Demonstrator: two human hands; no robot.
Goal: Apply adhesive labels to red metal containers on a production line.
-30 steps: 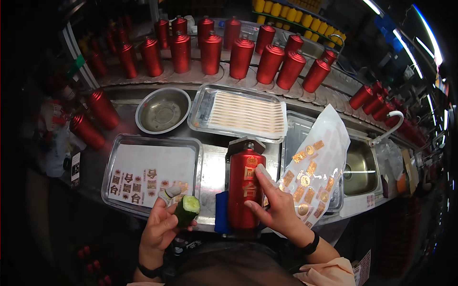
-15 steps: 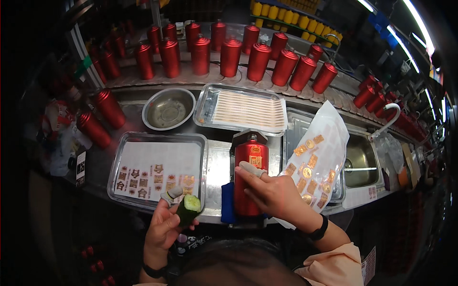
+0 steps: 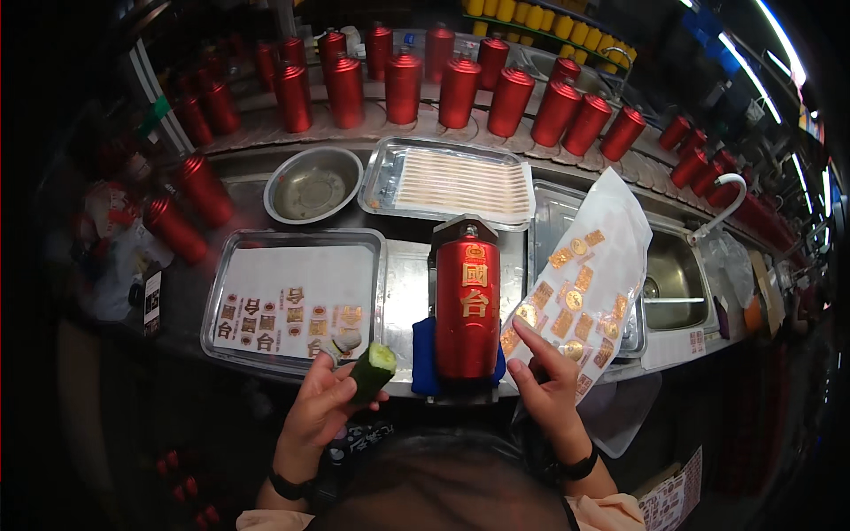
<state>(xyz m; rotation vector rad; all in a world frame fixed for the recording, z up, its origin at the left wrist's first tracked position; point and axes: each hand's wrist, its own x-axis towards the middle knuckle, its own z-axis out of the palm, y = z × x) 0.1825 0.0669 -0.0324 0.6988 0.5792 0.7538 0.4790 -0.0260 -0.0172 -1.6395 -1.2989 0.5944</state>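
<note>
A cut green cucumber piece (image 3: 374,373) is gripped in my left hand (image 3: 320,398), pale flesh facing up. Pale cloth (image 3: 346,341) covers one fingertip of that hand, over the near edge of the left tray. In front of me a red bottle (image 3: 467,345) with gold characters rests in a dark stand, a blue cloth (image 3: 425,358) under its lower end. Just right of the bottle, my right hand (image 3: 551,382) is empty, index finger extended and thumb apart. Its fingertip is by a white sheet (image 3: 611,208) bearing gold decals; contact cannot be told.
Dark-and-gold decals lie on white paper in the left metal tray (image 3: 382,292). Behind are a metal bowl (image 3: 312,186) and another tray (image 3: 376,181) with a striped sheet. A sink (image 3: 677,314) with a tap is right. Red bottles (image 3: 403,88) line the back.
My right hand has left the bottle's front, moving right and down beside it, so the gold characters now show. The left hand, still with the cucumber, has shifted slightly right.
</note>
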